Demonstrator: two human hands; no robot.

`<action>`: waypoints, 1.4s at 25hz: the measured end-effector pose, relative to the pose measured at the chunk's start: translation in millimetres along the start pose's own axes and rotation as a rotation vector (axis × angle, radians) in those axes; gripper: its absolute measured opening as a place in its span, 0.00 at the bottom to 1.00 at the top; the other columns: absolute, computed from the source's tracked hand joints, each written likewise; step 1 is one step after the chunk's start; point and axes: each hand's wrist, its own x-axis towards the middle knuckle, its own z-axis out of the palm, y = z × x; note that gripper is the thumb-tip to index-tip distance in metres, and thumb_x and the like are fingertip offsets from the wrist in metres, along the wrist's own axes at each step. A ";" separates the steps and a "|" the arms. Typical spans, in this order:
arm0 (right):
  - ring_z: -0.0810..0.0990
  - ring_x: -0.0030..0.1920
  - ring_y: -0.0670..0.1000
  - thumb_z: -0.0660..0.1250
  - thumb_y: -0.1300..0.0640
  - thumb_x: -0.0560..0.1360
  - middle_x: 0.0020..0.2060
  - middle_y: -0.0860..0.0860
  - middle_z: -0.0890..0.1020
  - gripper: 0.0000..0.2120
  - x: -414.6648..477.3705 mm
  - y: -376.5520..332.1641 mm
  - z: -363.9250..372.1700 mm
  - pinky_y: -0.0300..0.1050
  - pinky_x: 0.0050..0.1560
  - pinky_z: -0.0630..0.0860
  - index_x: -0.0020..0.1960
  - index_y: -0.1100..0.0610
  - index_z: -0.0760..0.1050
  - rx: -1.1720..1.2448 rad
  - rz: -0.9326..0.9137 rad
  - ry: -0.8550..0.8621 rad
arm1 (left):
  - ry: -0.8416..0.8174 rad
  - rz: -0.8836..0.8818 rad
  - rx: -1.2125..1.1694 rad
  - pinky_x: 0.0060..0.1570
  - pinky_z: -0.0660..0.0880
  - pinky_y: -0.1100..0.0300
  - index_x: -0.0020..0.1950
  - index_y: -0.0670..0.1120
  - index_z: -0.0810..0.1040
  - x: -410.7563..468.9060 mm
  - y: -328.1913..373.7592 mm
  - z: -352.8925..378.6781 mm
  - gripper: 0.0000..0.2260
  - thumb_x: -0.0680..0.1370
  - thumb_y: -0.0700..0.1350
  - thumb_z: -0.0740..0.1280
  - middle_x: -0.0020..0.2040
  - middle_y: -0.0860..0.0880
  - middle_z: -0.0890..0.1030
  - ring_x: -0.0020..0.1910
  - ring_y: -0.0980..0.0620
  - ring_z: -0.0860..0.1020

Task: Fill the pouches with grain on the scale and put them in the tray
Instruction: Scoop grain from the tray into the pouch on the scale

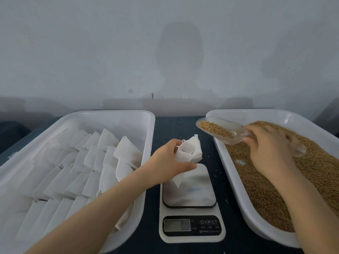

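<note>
While the scale (pixel 190 204) sits nearest me on the dark tabletop (pixel 176 125), its plate is bare apart from the hanging lower corner of the pouch (pixel 183 154) (whether that corner touches the plate I cannot tell). My left hand (pixel 168 160) holds this white pouch above the plate's far edge, fingers (pixel 187 166) pinched on its mouth. Just behind it lies a small stack of pouches (pixel 199 155). To the left, the white tray (pixel 110 113) holds rows of pouches. To the right, my right hand (pixel 271 145) is curled round the handle of a clear scoop (pixel 220 130) loaded with grain (pixel 275 180), raised over the near-left rim of the grain tray (pixel 256 111).
</note>
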 end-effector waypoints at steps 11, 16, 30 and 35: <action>0.64 0.67 0.52 0.63 0.55 0.76 0.59 0.47 0.74 0.17 -1.4 1.6 -1.1 0.56 0.72 0.45 0.64 0.45 0.74 0.036 -0.259 -0.017 | 0.090 0.003 0.075 0.45 0.69 0.70 0.69 0.51 0.66 3.3 -2.6 2.2 0.29 0.72 0.52 0.74 0.52 0.60 0.73 0.48 0.59 0.73; 0.61 0.67 0.51 0.63 0.54 0.75 0.60 0.47 0.73 0.19 -1.1 4.2 -0.3 0.53 0.72 0.42 0.65 0.44 0.73 0.005 -0.274 -0.015 | 0.082 0.010 0.098 0.43 0.68 0.72 0.69 0.51 0.66 3.4 -1.7 1.8 0.30 0.71 0.51 0.74 0.52 0.60 0.72 0.48 0.60 0.73; 0.68 0.64 0.58 0.68 0.59 0.74 0.56 0.52 0.78 0.15 -0.7 -5.2 -4.0 0.60 0.69 0.43 0.60 0.50 0.78 -0.122 -0.401 0.084 | 0.027 0.053 0.225 0.55 0.74 0.59 0.69 0.52 0.67 1.9 2.0 3.8 0.30 0.70 0.50 0.75 0.61 0.53 0.76 0.55 0.54 0.74; 0.66 0.65 0.56 0.66 0.57 0.75 0.57 0.51 0.77 0.16 -0.3 -3.9 -4.6 0.60 0.69 0.43 0.62 0.47 0.77 -0.124 -0.368 0.062 | 0.002 0.037 0.250 0.61 0.73 0.52 0.70 0.53 0.66 2.9 2.0 3.6 0.31 0.71 0.49 0.75 0.63 0.53 0.75 0.59 0.52 0.73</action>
